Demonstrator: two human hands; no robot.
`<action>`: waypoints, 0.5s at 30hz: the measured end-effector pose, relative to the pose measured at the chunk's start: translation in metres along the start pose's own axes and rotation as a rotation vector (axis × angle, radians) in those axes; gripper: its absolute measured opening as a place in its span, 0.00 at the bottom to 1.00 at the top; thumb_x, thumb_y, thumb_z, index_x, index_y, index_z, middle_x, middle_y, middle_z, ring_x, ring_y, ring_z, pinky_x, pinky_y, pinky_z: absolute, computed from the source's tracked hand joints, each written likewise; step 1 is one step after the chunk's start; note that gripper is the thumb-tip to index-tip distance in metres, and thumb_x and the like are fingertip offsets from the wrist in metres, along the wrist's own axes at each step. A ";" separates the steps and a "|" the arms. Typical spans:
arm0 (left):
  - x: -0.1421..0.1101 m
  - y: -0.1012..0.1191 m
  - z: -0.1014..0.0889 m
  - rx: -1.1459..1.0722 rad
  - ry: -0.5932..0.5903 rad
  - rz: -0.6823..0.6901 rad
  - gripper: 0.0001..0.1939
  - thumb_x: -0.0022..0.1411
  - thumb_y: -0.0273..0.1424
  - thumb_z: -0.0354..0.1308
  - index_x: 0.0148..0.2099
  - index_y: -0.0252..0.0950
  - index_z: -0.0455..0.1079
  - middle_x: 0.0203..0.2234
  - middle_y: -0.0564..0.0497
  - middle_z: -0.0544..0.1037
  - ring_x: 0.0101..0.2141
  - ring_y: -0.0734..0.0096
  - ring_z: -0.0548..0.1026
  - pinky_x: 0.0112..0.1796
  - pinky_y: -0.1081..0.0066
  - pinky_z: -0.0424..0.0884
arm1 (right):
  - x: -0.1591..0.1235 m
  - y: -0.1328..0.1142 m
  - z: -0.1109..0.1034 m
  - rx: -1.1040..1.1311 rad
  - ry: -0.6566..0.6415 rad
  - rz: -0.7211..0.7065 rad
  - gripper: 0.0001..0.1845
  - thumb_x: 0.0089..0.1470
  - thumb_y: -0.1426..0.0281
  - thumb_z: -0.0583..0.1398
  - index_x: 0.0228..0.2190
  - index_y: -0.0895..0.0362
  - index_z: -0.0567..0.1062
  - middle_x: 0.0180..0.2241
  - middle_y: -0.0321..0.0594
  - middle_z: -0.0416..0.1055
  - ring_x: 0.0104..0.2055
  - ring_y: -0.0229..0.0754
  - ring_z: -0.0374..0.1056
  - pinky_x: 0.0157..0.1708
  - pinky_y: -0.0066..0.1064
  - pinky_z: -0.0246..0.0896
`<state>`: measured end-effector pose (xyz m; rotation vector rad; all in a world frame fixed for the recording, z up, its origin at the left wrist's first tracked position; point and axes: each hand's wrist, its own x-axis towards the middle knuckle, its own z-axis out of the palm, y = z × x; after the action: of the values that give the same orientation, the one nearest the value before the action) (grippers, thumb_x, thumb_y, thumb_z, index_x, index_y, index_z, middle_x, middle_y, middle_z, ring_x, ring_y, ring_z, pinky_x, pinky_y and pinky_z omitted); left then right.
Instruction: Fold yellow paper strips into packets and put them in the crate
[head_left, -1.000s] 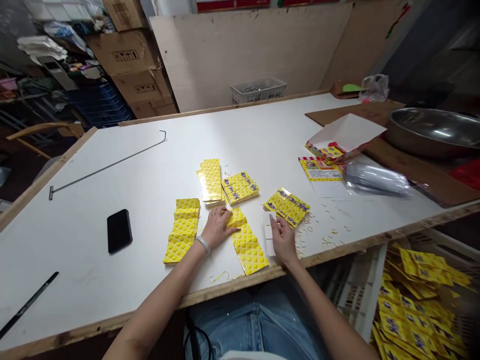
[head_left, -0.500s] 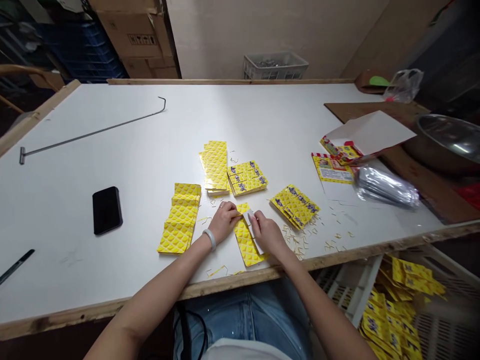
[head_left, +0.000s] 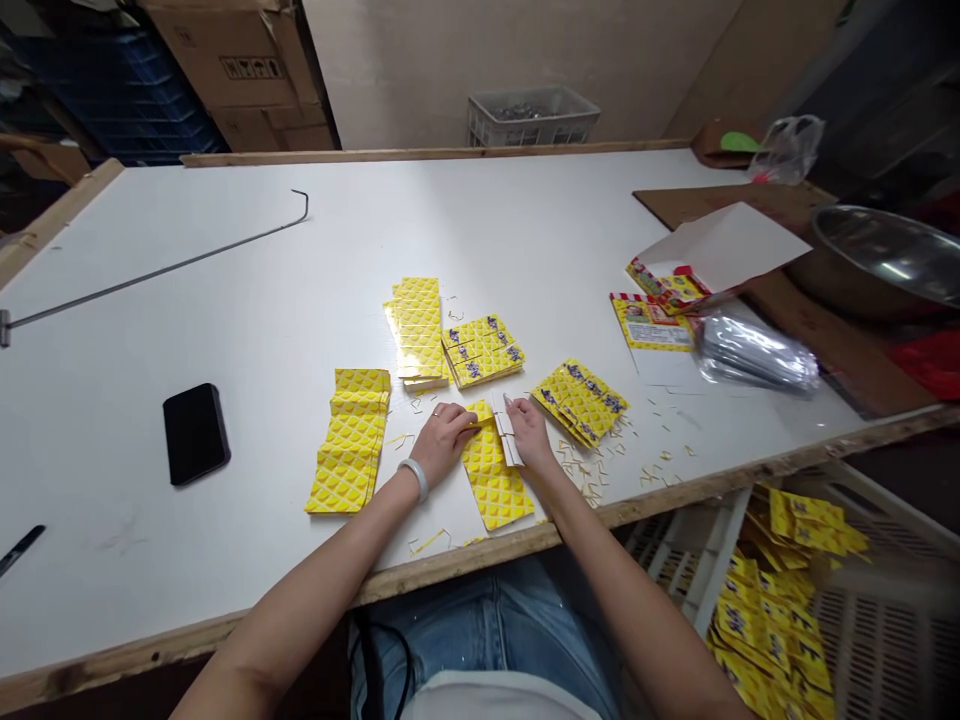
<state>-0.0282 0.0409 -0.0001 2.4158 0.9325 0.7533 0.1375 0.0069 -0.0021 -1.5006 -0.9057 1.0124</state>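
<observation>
My left hand (head_left: 442,440) is closed, its fingertips pinching the upper end of a yellow waffle-patterned printed card (head_left: 496,485) that lies near the table's front edge. My right hand (head_left: 531,438) is closed on the right side of a slitted card (head_left: 507,432), whose white back shows. It stands tilted over the yellow card's right edge; whether the two are joined I cannot tell. Left of my hands lies a stack of yellow cards (head_left: 349,440). Beyond them are a taller stack (head_left: 420,325) and a pile of slitted cards with blue figures (head_left: 484,350). A similar pile (head_left: 581,402) sits to the right.
Small paper scraps (head_left: 589,470) litter the table by my right arm. A phone (head_left: 195,433), a knife-like tool (head_left: 22,548) and a long metal rod (head_left: 161,270) lie leftward. Rightward are an opened printed box (head_left: 727,250), plastic-wrapped items (head_left: 757,355) and a metal bowl (head_left: 892,255). A crate (head_left: 727,570) holds yellow cards below.
My right hand has shifted up the slitted card, and more of its white back shows. My left hand keeps its pinch on the yellow card. The view has shifted slightly right.
</observation>
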 end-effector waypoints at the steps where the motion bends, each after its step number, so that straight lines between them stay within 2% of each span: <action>1: 0.001 0.001 -0.001 -0.008 -0.003 -0.009 0.05 0.64 0.29 0.50 0.41 0.38 0.67 0.35 0.48 0.70 0.38 0.64 0.65 0.41 0.63 0.65 | -0.001 0.001 0.000 0.014 -0.003 0.008 0.27 0.45 0.41 0.52 0.25 0.53 0.56 0.17 0.29 0.58 0.17 0.33 0.55 0.18 0.26 0.54; 6: 0.003 0.004 -0.003 -0.049 -0.008 -0.052 0.03 0.63 0.29 0.52 0.39 0.38 0.66 0.34 0.49 0.69 0.37 0.65 0.65 0.40 0.65 0.65 | -0.002 0.010 0.003 0.028 -0.032 0.015 0.23 0.49 0.46 0.53 0.26 0.53 0.57 0.17 0.27 0.58 0.16 0.33 0.54 0.16 0.24 0.51; 12: 0.003 0.005 -0.001 0.065 -0.064 0.030 0.09 0.63 0.25 0.48 0.40 0.38 0.68 0.36 0.47 0.70 0.39 0.63 0.66 0.40 0.64 0.65 | 0.000 0.012 0.004 -0.065 -0.002 -0.011 0.20 0.52 0.50 0.53 0.25 0.53 0.58 0.14 0.25 0.52 0.14 0.32 0.46 0.14 0.24 0.40; 15: 0.004 0.005 -0.002 0.093 -0.084 0.064 0.10 0.64 0.25 0.46 0.41 0.39 0.68 0.37 0.47 0.70 0.39 0.63 0.66 0.40 0.64 0.65 | 0.001 0.009 0.005 -0.116 0.028 -0.018 0.20 0.53 0.51 0.52 0.24 0.53 0.58 0.13 0.25 0.49 0.15 0.32 0.45 0.15 0.25 0.37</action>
<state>-0.0251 0.0407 0.0055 2.5482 0.8794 0.6381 0.1336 0.0076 -0.0113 -1.5966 -0.9703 0.9373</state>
